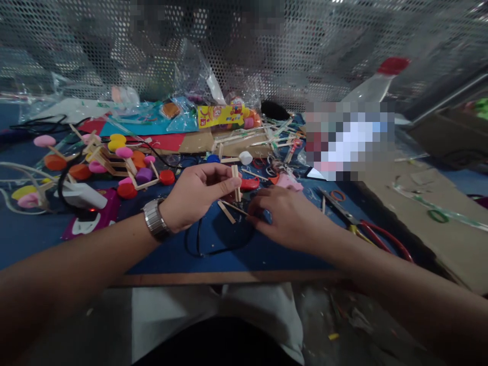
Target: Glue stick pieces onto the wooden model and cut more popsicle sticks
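My left hand (pixel 206 190), with a metal watch on its wrist, is closed on a short bundle of wooden sticks (pixel 236 184) held upright between thumb and fingers. My right hand (pixel 285 216) is low over the blue tabletop, its thumb and fingers pinched at the end of a thin wooden stick (pixel 234 207). A flat wooden stick (pixel 227 212) lies on the table just below the left hand. Beyond the hands are a red piece (pixel 249 184) and a pink piece (pixel 290 182) whose kinds I cannot make out.
Stick frames with coloured round caps (pixel 131 152) crowd the left, behind a purple power strip (pixel 110 203) and cables. Scissors (pixel 353 221) with red handles lie at right beside cardboard (pixel 412 213). A yellow packet (pixel 221 116) and loose sticks (pixel 244 136) lie behind, before a perforated panel.
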The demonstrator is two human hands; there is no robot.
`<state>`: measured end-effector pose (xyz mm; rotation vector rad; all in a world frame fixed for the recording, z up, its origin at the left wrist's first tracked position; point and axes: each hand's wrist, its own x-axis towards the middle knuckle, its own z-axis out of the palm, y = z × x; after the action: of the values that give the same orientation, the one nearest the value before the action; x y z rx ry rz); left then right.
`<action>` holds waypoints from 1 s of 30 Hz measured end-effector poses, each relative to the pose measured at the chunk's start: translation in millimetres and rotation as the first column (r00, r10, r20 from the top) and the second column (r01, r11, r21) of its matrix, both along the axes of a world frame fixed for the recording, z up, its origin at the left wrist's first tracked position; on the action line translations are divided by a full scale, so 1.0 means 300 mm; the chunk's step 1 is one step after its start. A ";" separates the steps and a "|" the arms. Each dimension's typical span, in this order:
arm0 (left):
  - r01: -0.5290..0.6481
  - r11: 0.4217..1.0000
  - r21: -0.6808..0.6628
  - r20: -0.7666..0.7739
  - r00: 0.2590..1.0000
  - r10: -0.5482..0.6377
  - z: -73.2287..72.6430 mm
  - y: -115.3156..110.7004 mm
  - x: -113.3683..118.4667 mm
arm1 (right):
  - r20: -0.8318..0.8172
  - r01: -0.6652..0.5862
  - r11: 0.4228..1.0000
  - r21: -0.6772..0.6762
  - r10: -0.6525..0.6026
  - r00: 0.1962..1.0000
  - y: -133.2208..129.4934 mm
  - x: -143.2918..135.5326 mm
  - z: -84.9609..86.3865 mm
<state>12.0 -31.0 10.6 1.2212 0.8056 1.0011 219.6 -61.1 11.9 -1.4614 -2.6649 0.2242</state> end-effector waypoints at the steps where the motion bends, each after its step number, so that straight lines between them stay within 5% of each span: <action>1: -0.009 1.000 0.000 0.009 1.000 0.009 -0.001 0.001 0.001 | 0.030 0.016 1.000 -0.008 -0.015 0.999 0.000 -0.009 -0.001; 16: -0.064 0.996 0.055 0.035 0.997 0.062 -0.009 0.003 0.003 | 0.125 0.030 0.999 -0.030 -0.026 0.992 0.003 -0.039 0.006; 23: -0.105 0.993 0.054 0.047 0.994 0.102 -0.015 -0.001 0.006 | -0.204 0.151 0.981 -0.126 -0.174 0.963 0.039 0.052 0.042; 30: -0.031 0.999 -0.006 -0.015 0.999 0.031 -0.028 -0.024 0.022 | -0.502 0.000 0.914 -0.406 -0.224 0.835 0.076 -0.031 0.051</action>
<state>18.7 -38.1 2.1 1.2156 0.8414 1.0151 210.4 -38.3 27.1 -1.3704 -2.1322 1.0468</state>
